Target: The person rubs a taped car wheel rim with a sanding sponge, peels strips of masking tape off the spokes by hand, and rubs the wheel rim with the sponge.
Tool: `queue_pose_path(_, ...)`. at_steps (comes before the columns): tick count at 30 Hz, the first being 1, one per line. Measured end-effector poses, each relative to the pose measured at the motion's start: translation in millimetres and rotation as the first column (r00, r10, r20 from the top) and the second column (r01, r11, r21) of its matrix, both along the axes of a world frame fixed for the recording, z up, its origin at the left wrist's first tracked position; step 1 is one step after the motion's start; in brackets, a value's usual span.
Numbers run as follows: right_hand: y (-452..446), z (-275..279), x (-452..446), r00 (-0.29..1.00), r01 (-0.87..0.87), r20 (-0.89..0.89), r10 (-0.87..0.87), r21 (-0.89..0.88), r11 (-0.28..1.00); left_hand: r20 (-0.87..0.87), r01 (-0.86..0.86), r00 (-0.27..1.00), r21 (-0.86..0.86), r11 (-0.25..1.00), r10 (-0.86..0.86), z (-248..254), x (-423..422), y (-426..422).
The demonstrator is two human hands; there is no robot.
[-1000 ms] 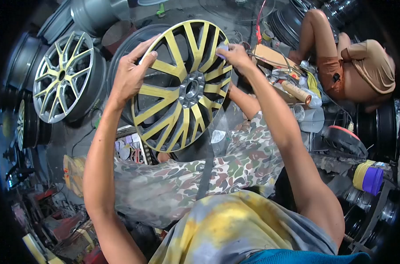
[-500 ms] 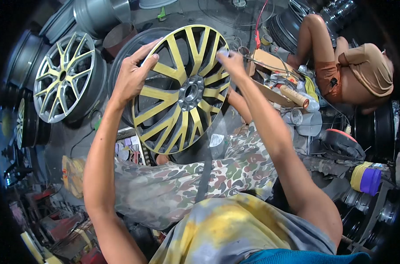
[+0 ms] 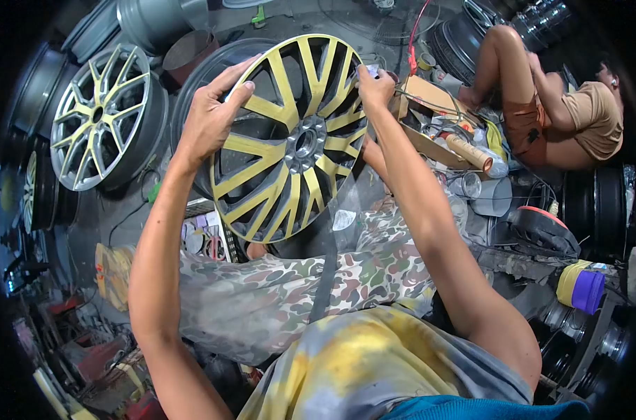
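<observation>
A wheel rim (image 3: 306,145) with yellow-faced spokes and dark recesses stands tilted in front of me, above my camouflage-covered legs. My left hand (image 3: 216,112) is closed on its upper left edge, thumb on the front face and fingers behind. At the upper right edge, my right hand (image 3: 375,89) has its fingers pressed together against the rim. Something small and whitish shows by those fingertips, too unclear to name. Behind the yellow rim is a dark round wheel or tyre (image 3: 192,91), partly hidden.
A silver and yellow wheel (image 3: 97,115) stands at left. A person (image 3: 584,112) sits at upper right, beside a tyre (image 3: 454,52). Boxes and tubes lie near an open cardboard box (image 3: 430,94). Purple and yellow rolls (image 3: 584,288) are at far right.
My right hand has shifted slightly up along the rim's right edge. My left hand keeps its hold. The other person has raised their head and moved an arm.
</observation>
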State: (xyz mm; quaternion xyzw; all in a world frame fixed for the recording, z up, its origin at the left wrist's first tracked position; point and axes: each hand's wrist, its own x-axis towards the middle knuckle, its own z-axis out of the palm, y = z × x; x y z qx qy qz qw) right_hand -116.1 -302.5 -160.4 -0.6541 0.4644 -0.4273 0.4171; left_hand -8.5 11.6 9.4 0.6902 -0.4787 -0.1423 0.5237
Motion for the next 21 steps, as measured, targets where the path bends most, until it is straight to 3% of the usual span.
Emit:
queue_pose_path(2,-4.3,-0.2,-0.4,0.992,-0.015,-0.124,0.015,-0.003,1.0,0.033,0.007,0.999,-0.04,0.999,-0.005,-3.5,2.3,-1.5)
queue_pose_path(5,-0.3,21.2,-9.1,0.99,-0.011,-0.141,0.015,0.031,0.999,0.037,0.009,0.999,-0.033,0.999,-0.007,-0.4,-0.7,-1.4)
queue_pose_path(7,-8.9,11.6,-2.3,0.991,0.029,-0.13,-0.021,0.058,0.998,0.043,0.005,0.999,-0.007,1.0,-0.004,-1.3,-2.1,-2.0)
queue_pose_path(10,-11.9,4.4,-1.4,0.998,-0.049,-0.024,0.057,0.265,0.963,0.053,0.024,0.998,-0.041,0.999,-0.022,0.9,-3.9,-5.7)
queue_pose_path(13,-16.2,10.2,-12.7,0.988,-0.1,-0.099,0.119,0.179,0.979,0.034,0.017,0.999,0.001,1.0,-0.017,4.9,-7.7,-3.7)
queue_pose_path(14,-18.0,14.5,-11.6,0.992,-0.023,-0.12,0.035,0.101,0.995,0.054,0.024,0.998,0.008,1.0,-0.024,3.7,-6.6,-4.8)
queue_pose_path(15,-21.2,13.1,-8.8,0.995,-0.068,-0.054,0.078,0.17,0.983,0.051,0.028,0.998,0.016,0.999,-0.028,2.3,-7.4,-5.0)
queue_pose_path(17,4.9,24.8,-12.0,0.983,0.059,-0.175,-0.049,0.054,0.997,0.087,0.033,0.996,-0.02,0.999,-0.031,1.9,-5.7,-7.3)
queue_pose_path(18,2.9,5.8,-10.3,0.998,-0.029,-0.042,0.037,0.175,0.984,0.07,0.033,0.997,-0.033,0.999,-0.031,1.6,-6.1,-6.6)
queue_pose_path(19,23.4,21.7,-24.3,0.988,-0.153,0.041,0.148,0.268,0.951,0.073,0.032,0.997,-0.037,0.999,-0.029,3.5,-6.3,-5.2)
queue_pose_path(21,5.6,7.2,-25.8,0.98,-0.189,-0.019,0.2,0.254,0.949,0.008,0.021,1.0,0.004,1.0,-0.022,4.6,-8.4,-3.7)
